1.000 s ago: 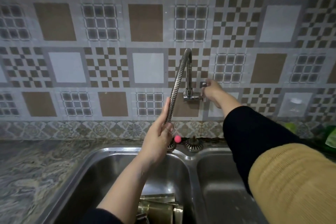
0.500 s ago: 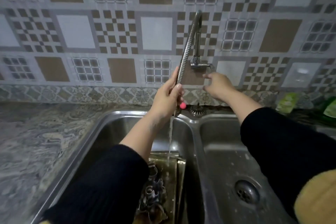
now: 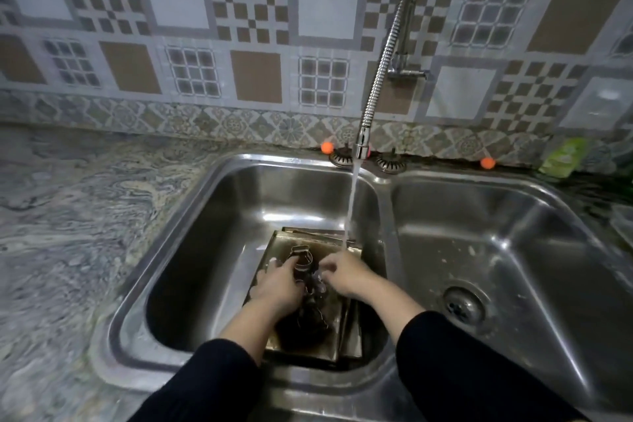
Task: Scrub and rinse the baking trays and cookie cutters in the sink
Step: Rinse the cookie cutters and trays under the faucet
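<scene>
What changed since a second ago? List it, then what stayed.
Both hands left the tap and came down into the left basin. The left hand let go of the flexible spout and now grips a cookie cutter; the right hand left the tap handle and reaches among the cutters. Water now runs onto the baking trays. The trays stayed in place in the sink.

Baking trays (image 3: 274, 252) in left basin (image 3: 219, 223), cookie cutters (image 3: 303, 259) on them
</scene>
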